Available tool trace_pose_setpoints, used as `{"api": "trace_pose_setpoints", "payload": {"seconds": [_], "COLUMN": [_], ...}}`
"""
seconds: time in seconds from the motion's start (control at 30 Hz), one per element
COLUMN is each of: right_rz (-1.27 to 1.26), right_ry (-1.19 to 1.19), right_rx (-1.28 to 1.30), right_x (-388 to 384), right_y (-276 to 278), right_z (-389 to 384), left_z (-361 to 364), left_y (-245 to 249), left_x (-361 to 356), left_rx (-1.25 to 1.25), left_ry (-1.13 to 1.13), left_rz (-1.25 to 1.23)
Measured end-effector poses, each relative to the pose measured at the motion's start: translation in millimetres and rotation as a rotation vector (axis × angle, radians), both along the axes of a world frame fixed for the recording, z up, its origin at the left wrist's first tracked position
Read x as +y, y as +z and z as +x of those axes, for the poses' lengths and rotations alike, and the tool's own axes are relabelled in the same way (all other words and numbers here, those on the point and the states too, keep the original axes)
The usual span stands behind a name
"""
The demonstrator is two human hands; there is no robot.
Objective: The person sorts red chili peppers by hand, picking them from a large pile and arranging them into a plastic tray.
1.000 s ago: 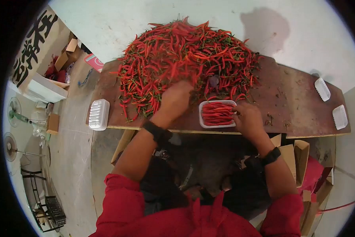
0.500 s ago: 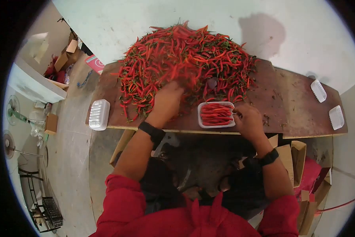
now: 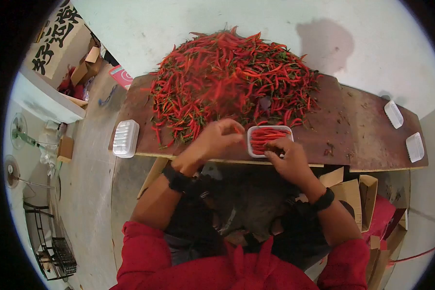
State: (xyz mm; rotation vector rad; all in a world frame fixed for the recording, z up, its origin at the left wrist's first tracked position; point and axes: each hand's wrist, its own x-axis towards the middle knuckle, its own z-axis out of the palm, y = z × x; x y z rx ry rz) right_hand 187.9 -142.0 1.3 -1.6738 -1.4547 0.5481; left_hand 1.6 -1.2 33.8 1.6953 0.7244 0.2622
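A white plastic tray (image 3: 249,145) at the table's front edge holds a row of red chili peppers (image 3: 262,137). My right hand (image 3: 289,157) reaches over its right side, thumb and fingers curled together at the peppers; what they grip is hidden. Just left of the tray is my left hand (image 3: 216,139), closed in a pinch with a bit of red chili pepper showing at the fingertips. Behind both hands rises a large heap of red chili peppers (image 3: 237,67) with green stems, blurred in its middle.
Stacked white trays (image 3: 126,139) stand at the table's left end. Two more white trays, an upper one (image 3: 394,114) and a lower one (image 3: 415,147), lie at the right end. Below the table on the right are open cardboard boxes (image 3: 348,195). A white wall (image 3: 266,19) backs the table.
My left hand has drawn back from the heap toward the tray. My right hand has shifted left, from the tray's right edge to over its peppers.
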Motion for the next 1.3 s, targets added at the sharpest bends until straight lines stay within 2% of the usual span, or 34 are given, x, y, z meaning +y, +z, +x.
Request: {"api": "trace_pose_setpoints", "payload": {"seconds": [0.03, 0.13, 0.67, 0.73, 0.77, 0.83, 0.87, 0.93, 0.97, 1.03, 1.07, 1.1, 1.13, 1.17, 1.23, 1.3], "right_rz": [-0.004, -0.017, -0.122, -0.133, -0.143, -0.157, -0.17, -0.226, -0.281, -0.351, -0.423, -0.422, -0.541, -0.653, -0.737, -0.717], "right_ry": [0.031, 0.07, 0.013, -0.002, -0.016, -0.025, -0.034, -0.034, -0.03, 0.052, 0.139, 0.139, 0.372, 0.602, 0.652, 0.538], "right_rx": [0.022, 0.094, 0.108, 0.096, 0.084, 0.094, 0.103, 0.156, 0.208, 0.153, 0.097, 0.099, -0.1, -0.302, -0.348, -0.446], "right_x": [0, -1, -2, -3, -3, -3, -3, -2, -2, -4, -6, -8, -11, -15, -23, -28], "right_y": [0, -5, -11, -10, -10, -16, -18, -19, -20, -28, -31, -29, -23, -22, -27, -24], "right_z": [-4, -14, -13, -12, -12, -11, -10, -8, -7, -4, -3, -3, -3, -4, -9, -10], "left_z": [2, 6, 17, 19, 20, 23, 23, 22, 22, 22, 21, 19, 16, 14, 12, 8], "left_y": [-5, -15, -33, -35, -35, -27, -23, -18, -20, -23, -23, -18, -14, -16, -20, -25], "left_x": [-5, -13, -25, -28, -32, -41, -45, -52, -54, -56, -56, -54, -52, -47, -35, -30], "left_rx": [0.0, -0.144, -0.197, -0.193, -0.192, -0.144, -0.143, -0.192, -0.192, -0.319, -0.318, -0.254, -0.188, -0.184, -0.111, -0.069], "left_ry": [0.001, -0.054, 0.098, 0.098, 0.097, 0.085, 0.083, -0.065, -0.068, -0.238, -0.239, -0.227, -0.216, -0.22, -0.171, -0.208], "left_rz": [-0.001, -0.273, -0.398, -0.235, -0.236, 0.182, 0.18, 0.659, 0.66, 0.806, 0.804, 0.599, 0.394, 0.394, -0.037, -0.028]}}
